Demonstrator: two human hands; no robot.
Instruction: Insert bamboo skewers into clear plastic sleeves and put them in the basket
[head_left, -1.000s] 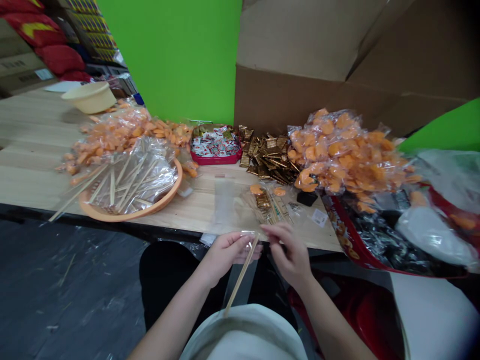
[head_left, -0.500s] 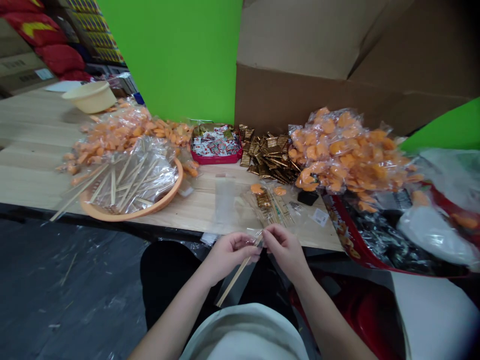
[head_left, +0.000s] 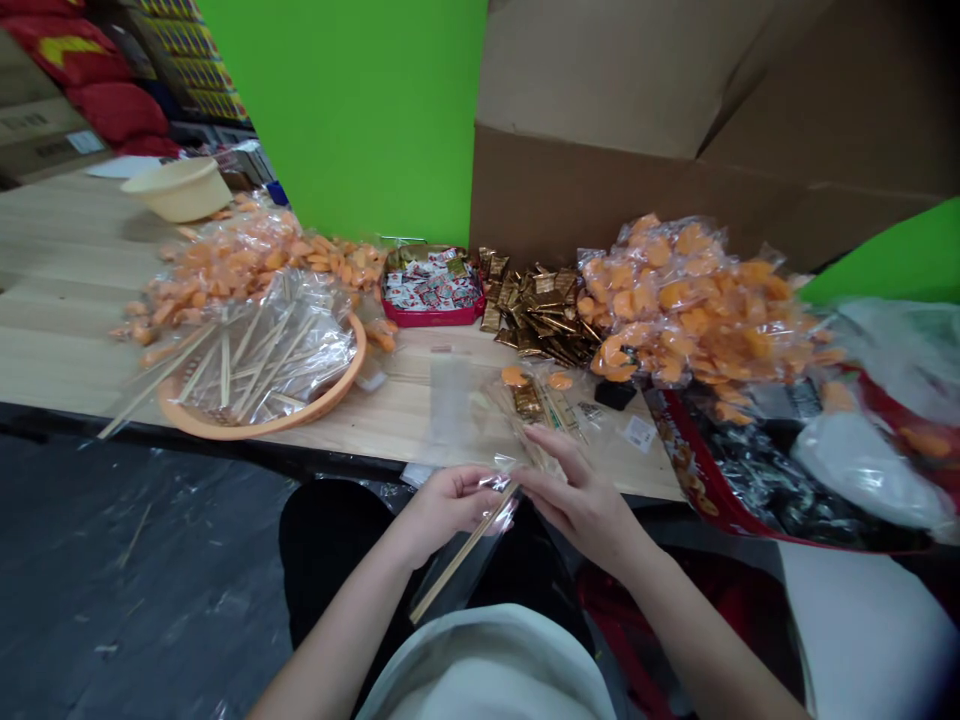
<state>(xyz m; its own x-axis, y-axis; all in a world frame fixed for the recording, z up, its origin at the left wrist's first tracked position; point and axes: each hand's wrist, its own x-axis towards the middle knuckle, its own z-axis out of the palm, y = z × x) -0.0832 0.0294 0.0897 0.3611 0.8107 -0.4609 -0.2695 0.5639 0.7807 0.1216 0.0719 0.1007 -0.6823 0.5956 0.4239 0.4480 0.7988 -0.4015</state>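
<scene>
Thin wooden sticks (head_left: 461,565) slant down toward my lap, with a clear plastic bag (head_left: 500,488) around or against them. My left hand (head_left: 442,510) is closed on the sticks and the plastic, thumb and fingers pinching near their upper end. My right hand (head_left: 585,500) has its fingers stretched and apart, the lower ones touching the top end of the sticks. Just beyond it on the table lie more loose sticks (head_left: 556,412), gold packets (head_left: 527,402) and an orange piece (head_left: 514,376). A flat clear bag (head_left: 450,400) lies left of these.
An orange basket (head_left: 341,385) of bagged sticks stands left, before bagged orange pieces (head_left: 240,255). A pink tin (head_left: 433,318) of small packets and a gold packet pile (head_left: 544,310) sit at the back. Right are more orange bags (head_left: 690,300) and a red tray (head_left: 686,470).
My right hand has loosened its pinch and spread its fingers at the sticks' upper end. The sticks have slid slightly down and left, toward my lap.
</scene>
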